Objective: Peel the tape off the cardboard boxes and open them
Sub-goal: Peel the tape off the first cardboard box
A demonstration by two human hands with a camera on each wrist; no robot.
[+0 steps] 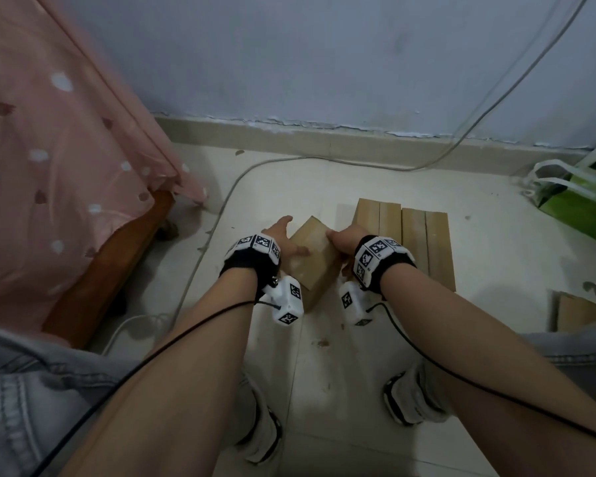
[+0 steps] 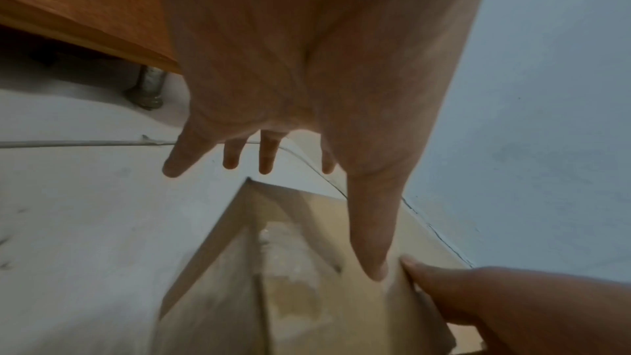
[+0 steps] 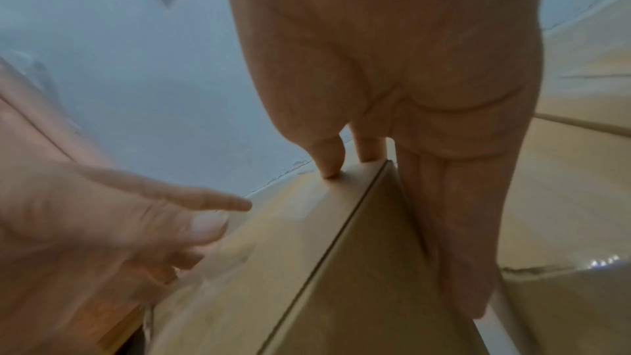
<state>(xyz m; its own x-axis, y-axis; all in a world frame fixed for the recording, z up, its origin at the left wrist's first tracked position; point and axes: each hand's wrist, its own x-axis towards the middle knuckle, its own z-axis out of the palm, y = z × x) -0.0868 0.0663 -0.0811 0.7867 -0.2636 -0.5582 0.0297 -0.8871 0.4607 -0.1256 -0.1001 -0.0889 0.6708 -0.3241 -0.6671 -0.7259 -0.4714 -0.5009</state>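
Note:
A small cardboard box (image 1: 312, 261) is held tilted above the floor between my two hands. Clear glossy tape (image 2: 290, 250) runs over its seam. My left hand (image 1: 283, 237) is on the box's left side with its fingers (image 2: 232, 155) spread straight in the air, and only its thumb (image 2: 370, 239) touches the box's (image 2: 307, 293) top edge. My right hand (image 1: 344, 239) grips the box's (image 3: 273, 266) right upper corner. Its fingertips (image 3: 328, 169) press on the top face and its thumb (image 3: 457, 239) lies down the side face.
Several more cardboard boxes (image 1: 406, 242) lie side by side on the tiled floor just right of my hands. A bed with a pink sheet (image 1: 49, 166) stands at the left, a green bag (image 1: 578, 204) at the far right. A cable (image 1: 221, 201) crosses the floor.

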